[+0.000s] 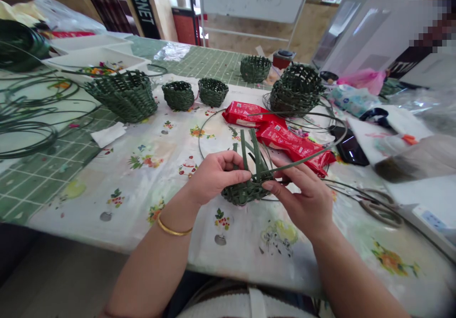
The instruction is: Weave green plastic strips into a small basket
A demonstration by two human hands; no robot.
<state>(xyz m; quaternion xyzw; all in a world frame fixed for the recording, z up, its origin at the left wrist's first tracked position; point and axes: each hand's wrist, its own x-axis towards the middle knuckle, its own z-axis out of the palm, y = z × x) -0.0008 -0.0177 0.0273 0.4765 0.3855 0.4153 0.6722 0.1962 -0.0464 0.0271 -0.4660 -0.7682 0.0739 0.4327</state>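
Far left edge of the table [35, 185]: a coil of green strip [19, 45], loose loops trailing over the corner. Just behind, toward the back left corner, a white tray [96, 61] with colorful bits inside. Next along, a big woven basket [123, 95], then a small basket [178, 96] and another small basket [213, 92], plus a back basket [252, 69] near the far edge.

Center front, over the floral cloth [117, 223]: an unfinished basket [245, 192], woven base low, loose strips [249, 152] sticking up. Left hand [217, 178], gold bangle [174, 228] on the wrist, wrapped snugly around one side of it. Right hand [302, 199] in a narrow pinch on a long strip [302, 162] right by the weave.

Just past that, red packets [285, 133] lying on the cloth, a stacked basket [295, 90] behind them, and scissors [381, 213] close to the right edge.
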